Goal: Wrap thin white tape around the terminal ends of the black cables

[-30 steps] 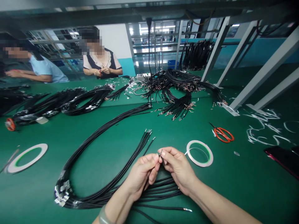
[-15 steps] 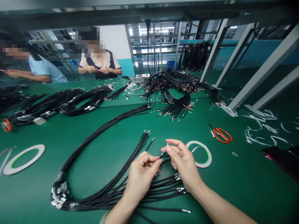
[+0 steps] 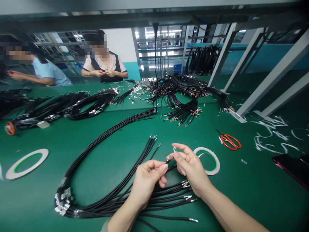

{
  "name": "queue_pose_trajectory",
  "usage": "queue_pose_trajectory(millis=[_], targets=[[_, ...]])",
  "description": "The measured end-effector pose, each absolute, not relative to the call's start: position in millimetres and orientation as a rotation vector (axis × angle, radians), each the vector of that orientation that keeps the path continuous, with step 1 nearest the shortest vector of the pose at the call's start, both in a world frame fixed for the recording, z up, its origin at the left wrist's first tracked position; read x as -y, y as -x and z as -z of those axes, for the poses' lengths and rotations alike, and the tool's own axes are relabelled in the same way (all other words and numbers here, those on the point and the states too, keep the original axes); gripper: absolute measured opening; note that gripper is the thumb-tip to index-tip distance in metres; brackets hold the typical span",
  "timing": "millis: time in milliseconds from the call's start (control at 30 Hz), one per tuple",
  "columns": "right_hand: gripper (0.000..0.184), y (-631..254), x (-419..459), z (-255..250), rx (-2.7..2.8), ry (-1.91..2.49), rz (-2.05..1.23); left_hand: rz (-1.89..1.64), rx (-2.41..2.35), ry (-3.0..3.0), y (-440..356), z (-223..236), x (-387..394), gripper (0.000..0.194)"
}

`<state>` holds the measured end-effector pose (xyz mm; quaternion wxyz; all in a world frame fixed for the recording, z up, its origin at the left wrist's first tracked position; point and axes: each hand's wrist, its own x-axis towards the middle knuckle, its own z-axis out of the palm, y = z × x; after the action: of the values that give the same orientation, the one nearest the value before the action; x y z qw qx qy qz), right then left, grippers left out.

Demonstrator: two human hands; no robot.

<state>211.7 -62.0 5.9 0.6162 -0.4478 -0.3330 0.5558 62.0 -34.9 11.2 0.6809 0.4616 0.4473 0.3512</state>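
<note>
A black cable (image 3: 166, 162) is pinched near its end between the thumb and forefinger of the left hand (image 3: 147, 182), above the green tabletop (image 3: 103, 167); much of its length is hidden by that hand. Just beyond that end, a small white strip (image 3: 174, 149) is pinched between the thumb and forefinger of the right hand (image 3: 190, 166); whether the cable is touched by it cannot be told. Under the hands, a curved cable bundle (image 3: 101, 211) is partly covered by the left forearm, and some silvery tips are half concealed near the right wrist. The right tape roll (image 3: 216, 167) is partly blocked by the right hand; the left tape roll (image 3: 41, 159) is seen whole. A dark, red-edged object (image 3: 288, 166) is cut off by the right edge and cannot be identified. Across the tabletop, two people (image 3: 116, 69) are seen; whatever is held in their hands is too small to be made out.
</note>
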Motion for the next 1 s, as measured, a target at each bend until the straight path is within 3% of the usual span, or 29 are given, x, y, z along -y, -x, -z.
queue_pose_trajectory(millis=[267, 467, 533, 600, 767, 900, 1000], targets=[[0.049, -212.9, 62.1, -7.5, 0.800, 0.932, -1.398, -0.650, -0.914, -1.045, -58.7, -9.8, 34.9, 0.026], [0.024, -233.4, 56.2, -10.1, 0.795, 1.133, -1.002, -0.569, -0.881, -1.731, -61.3, -11.5, 42.6, 0.019], [0.024, -234.4, 55.2, -8.1, 0.753, 1.186, -0.921, -0.537, -0.849, -1.845, -61.3, -11.0, 44.4, 0.019], [0.024, -231.3, 55.3, -4.6, 0.777, 1.218, -0.928, -0.544, -0.879, -1.853, -60.2, -8.8, 42.9, 0.031], [0.029, -221.8, 57.3, 3.5, 0.894, 1.255, -0.939, -0.789, -1.161, -1.985, -55.9, 5.2, 30.2, 0.017], [0.033, -220.7, 59.5, 3.7, 0.960, 1.329, -0.845, -0.711, -1.342, -2.223, -56.5, 15.0, 24.9, 0.005], [0.036, -220.3, 62.3, 1.9, 1.045, 1.350, -0.740, -0.701, -1.333, -2.166, -57.7, 15.1, 24.4, 0.010]])
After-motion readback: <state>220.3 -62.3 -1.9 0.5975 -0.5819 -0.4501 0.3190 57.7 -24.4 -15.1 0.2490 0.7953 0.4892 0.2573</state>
